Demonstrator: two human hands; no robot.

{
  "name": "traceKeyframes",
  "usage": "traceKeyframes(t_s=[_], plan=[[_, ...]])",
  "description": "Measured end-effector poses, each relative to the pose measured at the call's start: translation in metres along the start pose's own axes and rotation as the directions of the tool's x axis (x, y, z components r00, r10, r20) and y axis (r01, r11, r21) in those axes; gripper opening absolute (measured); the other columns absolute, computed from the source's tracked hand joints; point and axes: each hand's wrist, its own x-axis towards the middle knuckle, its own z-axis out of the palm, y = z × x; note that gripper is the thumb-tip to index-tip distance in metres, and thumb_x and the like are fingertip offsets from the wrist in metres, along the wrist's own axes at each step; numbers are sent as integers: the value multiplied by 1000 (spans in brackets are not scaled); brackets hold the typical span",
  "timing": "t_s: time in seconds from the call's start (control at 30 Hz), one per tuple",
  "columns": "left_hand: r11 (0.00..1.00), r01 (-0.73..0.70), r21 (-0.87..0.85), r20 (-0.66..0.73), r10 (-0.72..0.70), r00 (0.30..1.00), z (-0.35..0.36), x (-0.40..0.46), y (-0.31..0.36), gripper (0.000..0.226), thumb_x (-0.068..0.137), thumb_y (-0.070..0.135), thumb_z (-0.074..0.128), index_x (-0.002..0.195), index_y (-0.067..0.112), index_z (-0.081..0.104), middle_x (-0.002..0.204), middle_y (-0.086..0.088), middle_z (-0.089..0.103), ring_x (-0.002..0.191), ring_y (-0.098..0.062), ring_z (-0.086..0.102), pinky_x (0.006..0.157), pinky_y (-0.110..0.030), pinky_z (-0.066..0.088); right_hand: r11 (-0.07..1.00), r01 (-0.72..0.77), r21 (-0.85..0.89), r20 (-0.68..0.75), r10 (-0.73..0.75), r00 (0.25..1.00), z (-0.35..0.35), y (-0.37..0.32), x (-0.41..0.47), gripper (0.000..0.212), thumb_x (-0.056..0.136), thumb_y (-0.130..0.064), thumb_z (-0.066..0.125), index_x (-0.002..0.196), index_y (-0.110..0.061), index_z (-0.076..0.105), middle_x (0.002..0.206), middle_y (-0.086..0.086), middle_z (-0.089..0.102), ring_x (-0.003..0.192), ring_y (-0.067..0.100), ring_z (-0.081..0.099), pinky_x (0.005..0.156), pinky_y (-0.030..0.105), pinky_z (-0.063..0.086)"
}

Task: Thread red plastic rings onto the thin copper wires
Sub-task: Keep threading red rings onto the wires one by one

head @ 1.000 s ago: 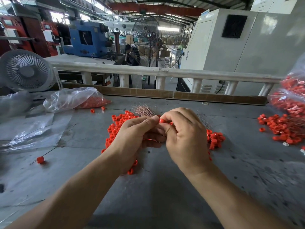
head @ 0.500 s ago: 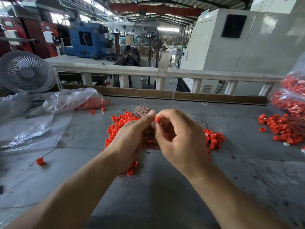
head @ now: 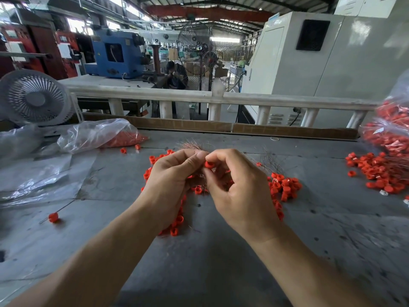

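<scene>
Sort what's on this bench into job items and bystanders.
Job: red ring pinched in right hand; left hand alongside; copper wires; loose ring pile.

Bystanders: desk fan; empty plastic sheet; already threaded ring lying off to the left.

The left hand (head: 170, 180) and right hand (head: 241, 189) cover most of the red ring pile (head: 283, 185), the copper wires (head: 190, 145) blur together, and the ring bag (head: 391, 129) is cropped rightward.
</scene>
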Motion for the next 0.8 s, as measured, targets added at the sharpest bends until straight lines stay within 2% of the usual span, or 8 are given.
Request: traceKeyframes(t_s=[0.13,0.37,0.43,0.53,0.6,0.67,0.8], plan=[[999,-10,47,-106,15,994,-1,3,-1,22,82,23,74,95,6,73,89,-16,68,80,-23,66,69,-28,59,999,-33,-22,22,33,999,-1,-2,-1,21,92,-12,74,113,-13,71,105,-5,73,97,9,70,82,32,58],[998,10,65,-203,3,979,-3,4,-2,9,82,20,75,84,10,76,82,-13,70,72,-20,66,60,-26,57,994,-102,-35,119,105,987,-2,2,-3,18,91,-18,74,109,-19,72,101,-10,73,91,4,68,79,27,57],[998,24,60,-227,-10,974,-3,4,-2,9,88,16,74,87,8,76,80,-11,70,68,-18,65,57,-25,57,994,-101,-46,138,106,985,-3,3,-2,17,90,-18,76,106,-20,72,99,-11,69,89,3,65,77,23,54],[995,70,75,-244,-50,969,-3,5,-1,19,95,19,70,102,2,74,83,-9,72,68,-18,65,60,-26,55,991,-111,-80,123,120,985,-5,7,0,13,89,-17,76,101,-20,72,93,-11,64,84,5,60,74,23,52],[989,97,116,-257,-65,964,-4,5,-1,23,98,20,68,109,0,72,86,-9,73,66,-17,65,60,-28,52,981,-144,-132,84,155,984,-9,14,2,12,89,-18,77,99,-20,71,91,-11,63,82,8,60,73,27,52],[977,98,190,-277,-43,960,-4,6,-2,21,100,18,66,108,1,72,83,-8,73,63,-15,64,57,-26,51,954,-197,-227,33,210,977,-14,23,4,11,88,-19,78,96,-21,70,91,-9,63,82,14,61,73,34,53],[928,68,367,-289,44,956,-7,6,-3,11,100,13,64,100,9,74,80,-5,76,62,-13,66,55,-23,53,806,-353,-476,-40,381,924,-33,47,9,9,88,-22,77,94,-22,71,94,-3,69,93,24,63,79,34,50]])
